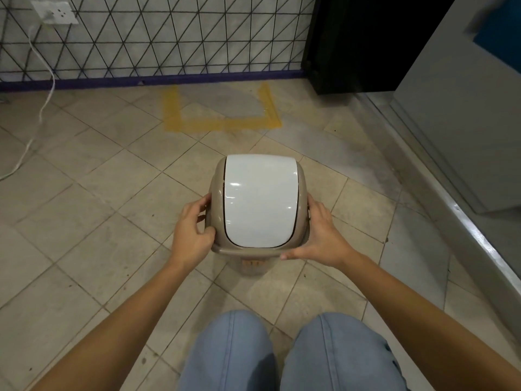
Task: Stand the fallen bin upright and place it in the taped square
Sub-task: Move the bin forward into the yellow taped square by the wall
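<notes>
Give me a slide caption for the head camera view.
Both hands grip the upright bin, short of the yellow taped square.

Light blue jeans (284,354), bare forearms (146,303)

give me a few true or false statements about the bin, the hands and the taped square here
1. Both hands grip the bin, the left hand and the right hand on opposite sides. True.
2. The bin already stands inside the yellow taped square. False: it is on the near side of the square, over bare tiles.
3. The bin's white lid faces up toward the camera. True.
4. The bin lies on its side. False: it is upright, top up.
5. A white cable crosses the taped square. False: it hangs at the far left, apart from the tape.
</notes>
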